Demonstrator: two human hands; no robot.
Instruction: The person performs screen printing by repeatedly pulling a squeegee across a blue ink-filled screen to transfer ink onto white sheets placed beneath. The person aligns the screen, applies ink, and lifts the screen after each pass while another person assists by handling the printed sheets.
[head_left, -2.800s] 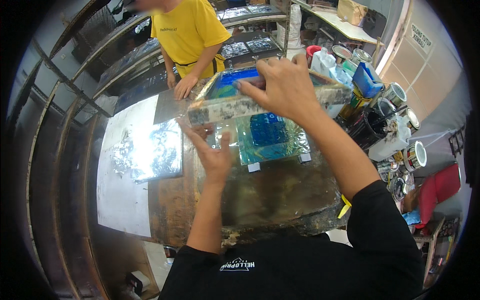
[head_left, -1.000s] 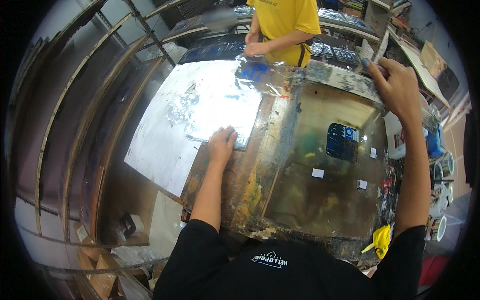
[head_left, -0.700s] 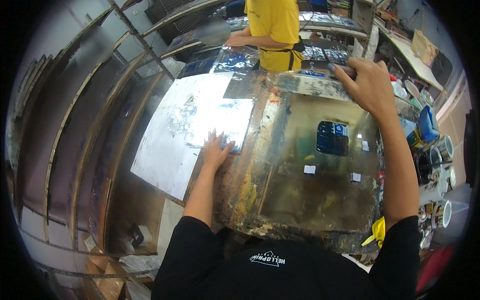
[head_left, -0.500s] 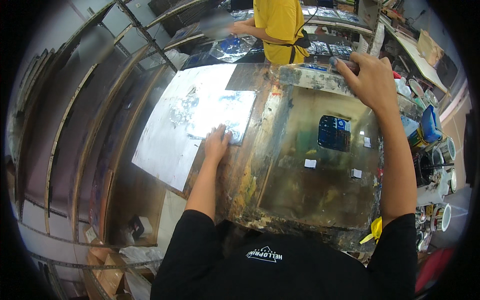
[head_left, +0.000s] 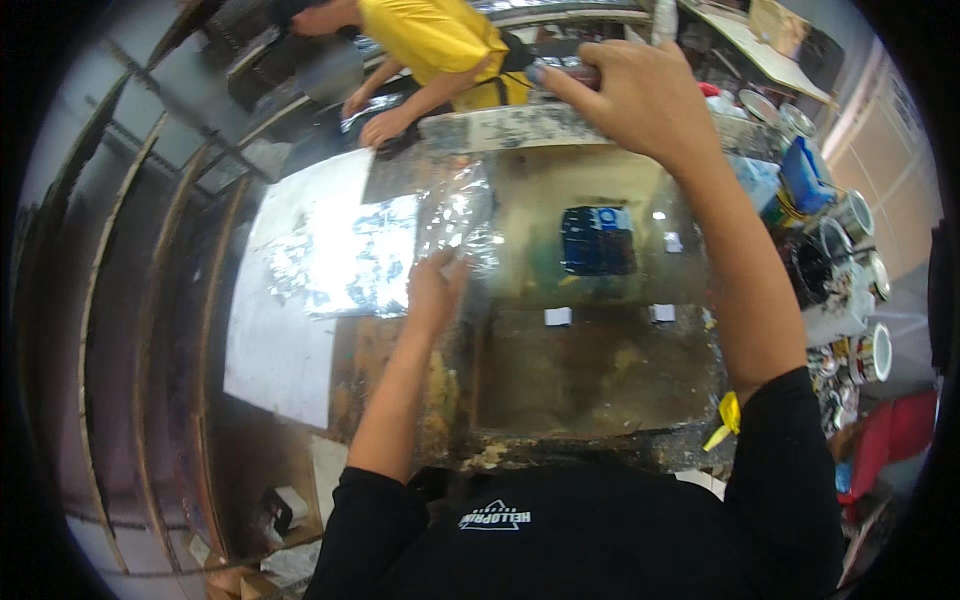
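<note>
The left hand's (head_left: 435, 292) fingers pinch a clear sheet (head_left: 464, 205) that sticks out past their tips. A shiny pile (head_left: 368, 258) lies just left of them; a blue patch (head_left: 598, 250), right. The right hand's (head_left: 648, 100) fingers curl round a dark handle (head_left: 577, 72).

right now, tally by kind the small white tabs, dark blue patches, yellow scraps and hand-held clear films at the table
Small white tabs: 3
Dark blue patch: 1
Yellow scrap: 1
Clear film in the left hand: 1
Total: 6
</note>
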